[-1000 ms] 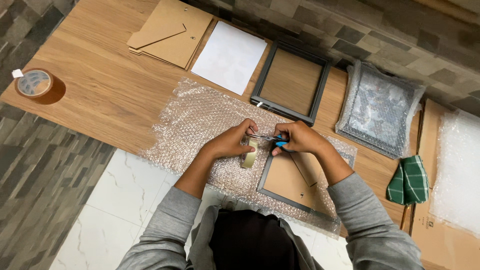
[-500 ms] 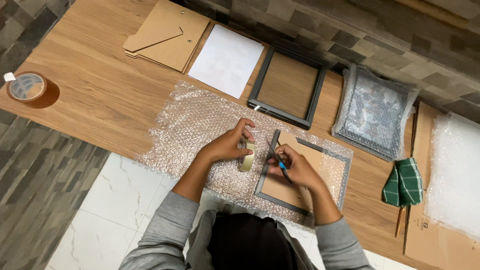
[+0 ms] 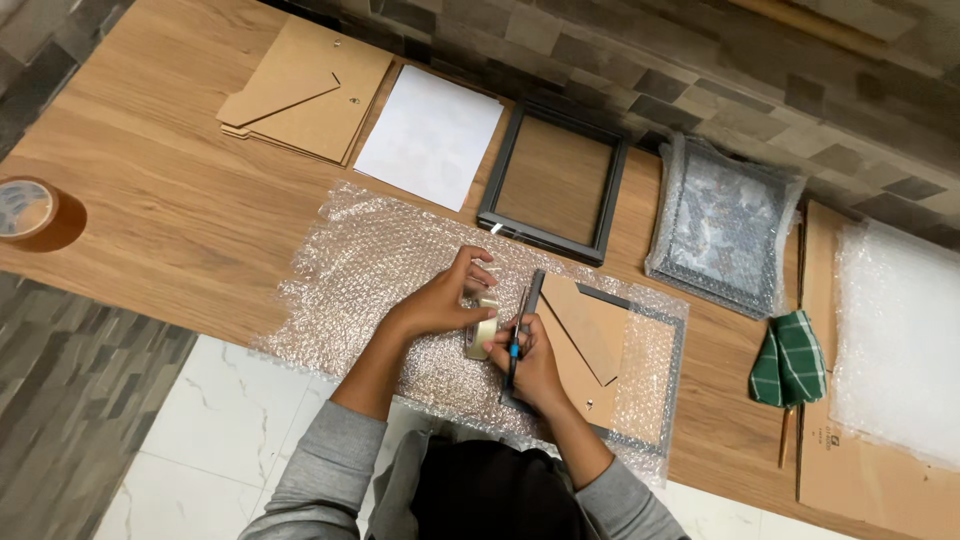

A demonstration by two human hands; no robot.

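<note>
My left hand point(image 3: 440, 300) holds a small roll of clear tape point(image 3: 484, 328) on a bubble wrap sheet point(image 3: 370, 260). Right beside it, my right hand point(image 3: 538, 368) grips a slim cutter with a blue part point(image 3: 525, 305), its tip pointing away from me along the left edge of a grey picture frame point(image 3: 648, 420). That frame lies face down on the wrap, its brown cardboard back and stand point(image 3: 590, 330) facing up. Bubble wrap partly covers the frame's right side.
On the wooden table point(image 3: 170, 210) lie a stack of cardboard backs point(image 3: 310, 90), a white sheet point(image 3: 430, 135), an empty grey frame point(image 3: 553, 180), a bubble-wrapped frame point(image 3: 725, 225), a green checked cloth point(image 3: 790, 360), more bubble wrap point(image 3: 900, 340) and a brown tape roll point(image 3: 25, 208).
My right hand has drawn the cutter from the frame's upper left corner down along its left edge toward me. My left hand stays on the tape roll.
</note>
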